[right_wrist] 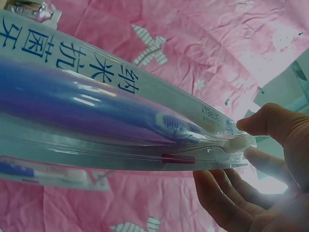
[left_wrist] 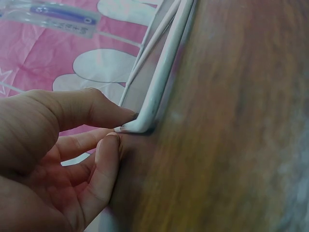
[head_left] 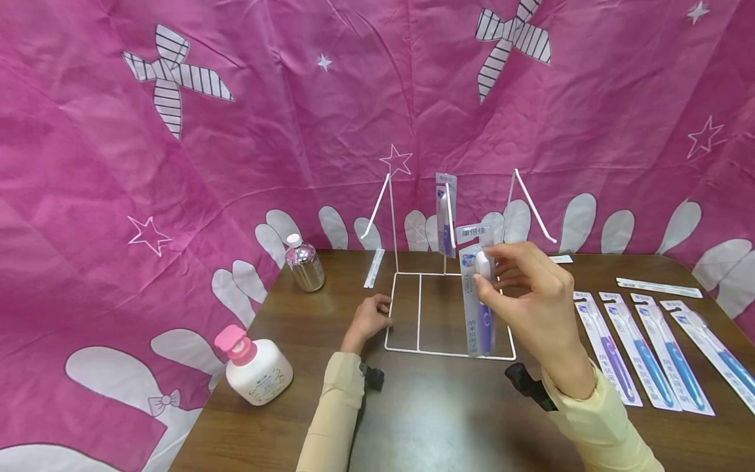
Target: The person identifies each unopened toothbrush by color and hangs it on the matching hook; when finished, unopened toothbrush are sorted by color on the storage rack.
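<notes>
My right hand [head_left: 533,295] pinches a purple toothbrush in a clear blister pack [head_left: 485,328] near its upper part, holding it upright above the front right of a white wire display rack [head_left: 419,314]. In the right wrist view, thumb and fingertips press the pack [right_wrist: 96,106] at its brush-head end. At the rack's left side is my left hand [head_left: 368,321]; the left wrist view shows its thumb and finger pinching the bent corner of the base wire [left_wrist: 157,92]. Another packaged purple toothbrush [head_left: 444,244] hangs from the rack's middle hook.
Several packaged toothbrushes [head_left: 651,360] lie at the right. A white pump bottle [head_left: 265,373] with a pink top and a silver bottle [head_left: 308,270] stand left. Narrow white packets [head_left: 657,287] lie on the wooden table [head_left: 436,419]. Two outer hooks [head_left: 533,206] jut forward.
</notes>
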`<state>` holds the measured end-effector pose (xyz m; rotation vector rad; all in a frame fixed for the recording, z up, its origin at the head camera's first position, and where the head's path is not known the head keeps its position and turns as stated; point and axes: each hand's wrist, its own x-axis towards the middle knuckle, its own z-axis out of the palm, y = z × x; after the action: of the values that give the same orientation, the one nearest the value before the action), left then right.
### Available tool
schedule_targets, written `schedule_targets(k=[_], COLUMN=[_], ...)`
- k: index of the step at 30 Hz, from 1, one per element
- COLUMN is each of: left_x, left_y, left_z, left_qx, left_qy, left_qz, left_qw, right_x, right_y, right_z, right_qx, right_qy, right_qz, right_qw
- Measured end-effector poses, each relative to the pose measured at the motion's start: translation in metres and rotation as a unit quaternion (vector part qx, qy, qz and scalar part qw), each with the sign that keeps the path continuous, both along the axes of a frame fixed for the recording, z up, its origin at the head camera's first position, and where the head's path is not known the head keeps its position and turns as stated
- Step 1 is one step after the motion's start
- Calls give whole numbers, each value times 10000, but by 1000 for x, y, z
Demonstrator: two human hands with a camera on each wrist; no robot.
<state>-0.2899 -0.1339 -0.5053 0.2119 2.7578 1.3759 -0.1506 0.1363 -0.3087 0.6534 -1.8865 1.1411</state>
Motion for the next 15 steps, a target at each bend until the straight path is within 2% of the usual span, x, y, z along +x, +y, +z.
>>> schedule_targets(k=[5, 15], left_x=[0, 0], left_y=[0, -1], left_z=[1, 0], left_qx=[23, -10], left_qy=[-4, 79], left_qz=[10, -14], left_qw=[10000, 10000], right_x=[-4, -17], right_y=[-6, -16], right_z=[-6, -23], right_qx=[108, -9], right_qy=[4, 6], right_qz=[69, 125], right_qw=[9999, 9999])
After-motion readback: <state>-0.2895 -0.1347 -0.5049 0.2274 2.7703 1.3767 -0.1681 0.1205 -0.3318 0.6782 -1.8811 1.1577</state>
